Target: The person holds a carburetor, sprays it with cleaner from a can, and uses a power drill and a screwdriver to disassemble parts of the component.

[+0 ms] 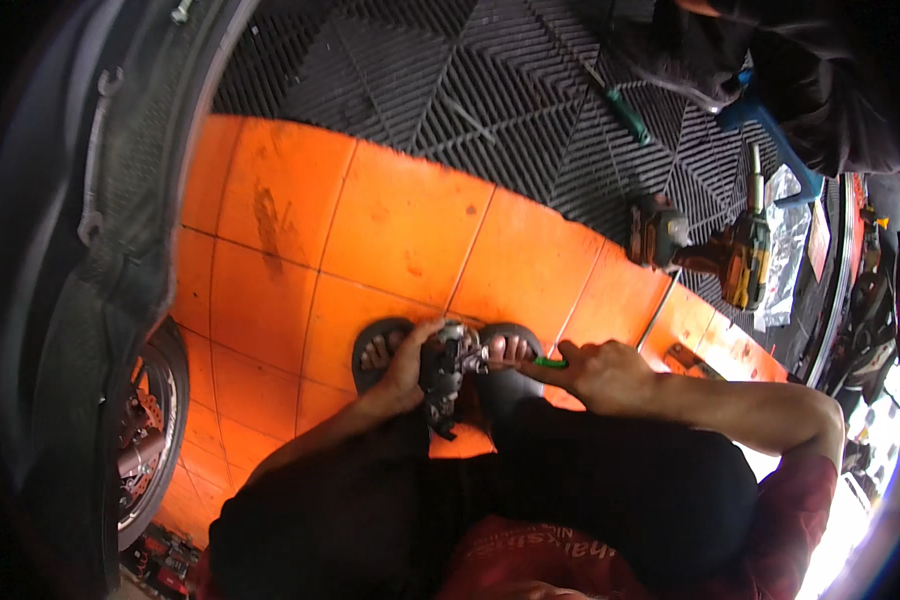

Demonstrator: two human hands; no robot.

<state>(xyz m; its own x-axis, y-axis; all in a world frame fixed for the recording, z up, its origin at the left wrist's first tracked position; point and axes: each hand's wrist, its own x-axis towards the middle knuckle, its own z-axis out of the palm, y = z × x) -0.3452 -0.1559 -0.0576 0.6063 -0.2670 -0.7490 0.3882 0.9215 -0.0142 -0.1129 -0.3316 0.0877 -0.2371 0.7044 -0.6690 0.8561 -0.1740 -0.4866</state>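
Observation:
My left hand (408, 368) is closed around a dark mechanical part (444, 376) with bare metal at its upper end. It is held above my sandalled feet, between my knees. From the right, my right hand (610, 377) grips a green-handled screwdriver (547, 361), its fingers wrapped round the handle. The thin shaft points left at the metal side of the part. Whether its tip touches the part is too small to tell.
A cordless impact driver (735, 258) lies on the black ribbed mat (420, 80) at the right, near another green-handled screwdriver (627, 117). A wrench (95, 160) rests on the dark panel at left, above a wheel (170, 430). Orange tiles (400, 220) cover the floor.

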